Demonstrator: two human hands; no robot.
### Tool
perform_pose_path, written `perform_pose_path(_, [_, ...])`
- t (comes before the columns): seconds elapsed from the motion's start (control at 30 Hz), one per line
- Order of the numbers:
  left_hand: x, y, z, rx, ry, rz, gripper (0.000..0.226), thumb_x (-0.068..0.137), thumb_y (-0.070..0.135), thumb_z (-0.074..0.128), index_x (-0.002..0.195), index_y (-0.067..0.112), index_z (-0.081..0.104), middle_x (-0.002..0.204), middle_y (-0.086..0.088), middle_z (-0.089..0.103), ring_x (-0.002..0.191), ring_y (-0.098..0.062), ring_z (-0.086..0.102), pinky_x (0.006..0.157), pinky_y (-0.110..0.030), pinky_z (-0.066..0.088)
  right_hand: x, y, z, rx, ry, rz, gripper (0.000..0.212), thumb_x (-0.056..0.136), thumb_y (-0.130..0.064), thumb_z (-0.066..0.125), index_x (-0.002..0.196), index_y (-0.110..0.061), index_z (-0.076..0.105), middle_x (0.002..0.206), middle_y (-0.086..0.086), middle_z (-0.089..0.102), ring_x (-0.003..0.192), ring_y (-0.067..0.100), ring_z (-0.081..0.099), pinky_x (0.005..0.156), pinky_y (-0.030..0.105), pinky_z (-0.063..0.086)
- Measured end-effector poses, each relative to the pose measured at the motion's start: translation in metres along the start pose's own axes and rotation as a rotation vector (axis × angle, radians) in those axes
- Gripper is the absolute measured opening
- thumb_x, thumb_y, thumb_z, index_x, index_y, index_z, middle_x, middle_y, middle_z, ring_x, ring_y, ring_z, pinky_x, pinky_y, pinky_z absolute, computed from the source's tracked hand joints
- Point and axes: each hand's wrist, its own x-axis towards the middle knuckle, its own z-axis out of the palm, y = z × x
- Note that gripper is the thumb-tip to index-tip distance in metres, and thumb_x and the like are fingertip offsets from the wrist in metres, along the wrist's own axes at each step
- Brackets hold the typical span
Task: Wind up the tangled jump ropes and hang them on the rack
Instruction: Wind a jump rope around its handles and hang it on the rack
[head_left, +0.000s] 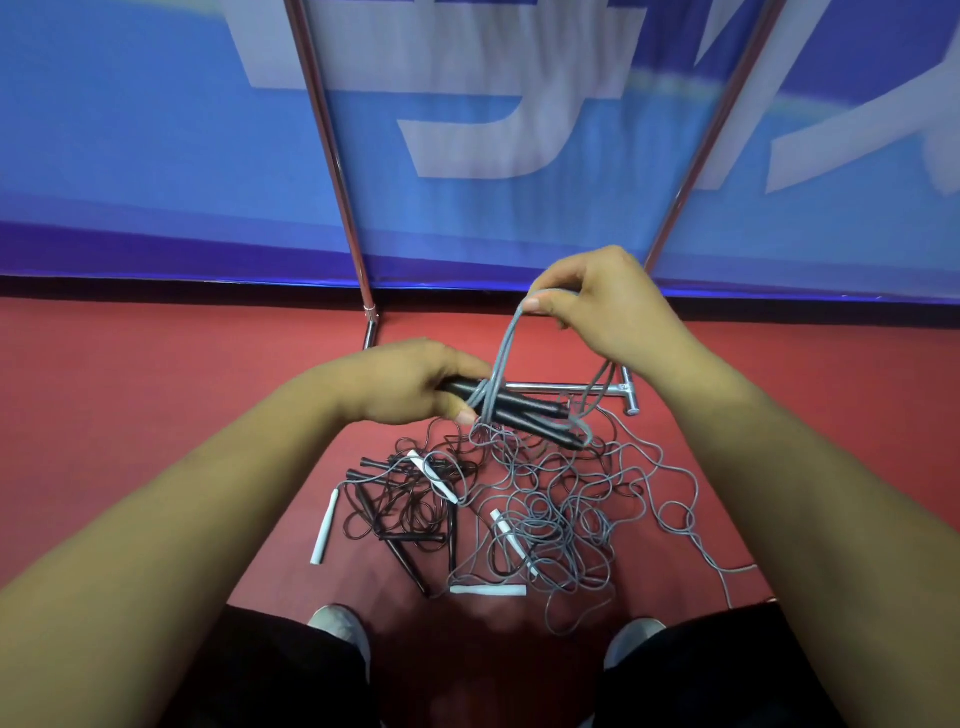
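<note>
Held: two black handles, left hand curled round them
Loose: four white handles
Right hand: raised, pinching grey cord wound round black pair

The left hand and right hand are bare, as are both forearms. Black legwear covers the thighs; pale grey shoes show rounded toes.

You held two black handles in your left hand and one grey rope loop in your right hand. Four white handles lay on the floor, near two shoes; two rack poles stood behind. Loose black handles were too tangled to count.
</note>
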Motion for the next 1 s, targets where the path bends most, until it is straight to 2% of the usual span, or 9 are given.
perform_pose_path(0.07, [-0.003,0.008,0.002,-0.265,0.049,0.096,0.03,0.091,0.007,0.067,0.111,0.028,0.064,0.095,0.015,0.072,0.088,0.001,0.062,0.083,-0.024,0.052,0.002,0.004,-0.003,0.09,0.009,0.041,0.007,0.085,-0.021,0.076,0.084,-0.014,0.072,0.06,0.005,0.065,0.044,0.003,0.044,0.049,0.02,0.035])
perform_pose_path(0.17, [-0.006,0.016,-0.001,-0.486,0.213,0.19,0.026,0.09,0.014,0.064,0.114,0.022,0.058,0.078,0.012,0.062,0.067,-0.003,0.05,0.06,-0.016,0.04,0.005,0.007,-0.003,0.171,0.007,0.053,0.009,0.076,-0.02,0.077,0.079,-0.014,0.07,0.067,0.015,0.068,0.055,0.009,0.05,0.055,0.025,0.037])
perform_pose_path(0.27, [-0.006,0.017,-0.003,-0.605,0.355,0.237,0.027,0.09,0.026,0.059,0.113,0.014,0.054,0.078,-0.001,0.055,0.062,-0.012,0.044,0.055,-0.021,0.034,0.004,0.009,-0.002,0.109,-0.029,0.054,0.015,0.08,-0.028,0.076,0.069,-0.02,0.07,0.054,-0.003,0.064,0.051,0.005,0.045,0.054,0.027,0.036])
perform_pose_path(0.37, [-0.004,0.018,-0.004,-0.757,0.485,0.208,0.038,0.093,0.014,0.051,0.129,0.011,0.038,0.076,-0.008,0.053,0.056,-0.01,0.047,0.053,-0.018,0.036,0.003,0.01,0.0,0.058,-0.062,0.026,0.014,0.091,-0.026,0.07,0.078,-0.027,0.071,0.057,-0.006,0.063,0.05,0.009,0.042,0.052,0.028,0.035])
perform_pose_path(0.47, [-0.004,0.015,-0.006,-0.756,0.513,0.242,0.061,0.099,0.012,0.047,0.153,0.027,0.023,0.077,-0.012,0.051,0.055,-0.016,0.042,0.051,-0.026,0.029,0.0,0.007,-0.001,0.052,-0.112,0.016,0.015,0.094,-0.027,0.066,0.081,-0.026,0.072,0.058,-0.006,0.063,0.048,0.007,0.043,0.052,0.026,0.036])
perform_pose_path(0.53, [-0.004,0.012,-0.008,-0.727,0.547,0.216,0.059,0.102,0.01,0.044,0.156,0.022,0.026,0.077,-0.01,0.052,0.056,-0.017,0.04,0.05,-0.025,0.029,-0.001,0.008,-0.004,0.042,-0.147,0.031,0.016,0.096,-0.026,0.063,0.083,-0.025,0.072,0.061,-0.005,0.064,0.049,0.009,0.045,0.052,0.026,0.037])
perform_pose_path(0.67, [-0.005,0.009,-0.011,-0.712,0.607,0.137,0.054,0.099,0.013,0.047,0.152,0.014,0.034,0.077,-0.01,0.054,0.055,-0.019,0.042,0.05,-0.026,0.029,-0.005,0.007,-0.008,0.118,-0.224,0.054,0.017,0.1,-0.017,0.057,0.09,-0.019,0.07,0.062,-0.002,0.06,0.052,0.007,0.05,0.056,0.022,0.044])
perform_pose_path(0.77, [-0.005,0.008,-0.012,-0.691,0.6,0.086,0.048,0.097,0.014,0.048,0.144,0.007,0.039,0.076,-0.012,0.053,0.052,-0.017,0.042,0.049,-0.026,0.027,-0.006,0.006,-0.009,0.225,-0.278,0.126,0.018,0.102,-0.018,0.052,0.092,-0.013,0.067,0.06,0.0,0.049,0.049,0.011,0.039,0.049,0.026,0.037])
perform_pose_path(1.0, [-0.003,0.006,-0.016,-0.713,0.736,-0.084,0.02,0.106,0.007,0.042,0.126,0.006,0.047,0.074,-0.008,0.054,0.051,-0.015,0.044,0.049,-0.02,0.033,-0.009,0.005,-0.011,0.129,-0.286,0.124,0.009,0.093,-0.019,0.067,0.087,-0.013,0.065,0.056,-0.002,0.054,0.047,0.012,0.041,0.048,0.024,0.035])
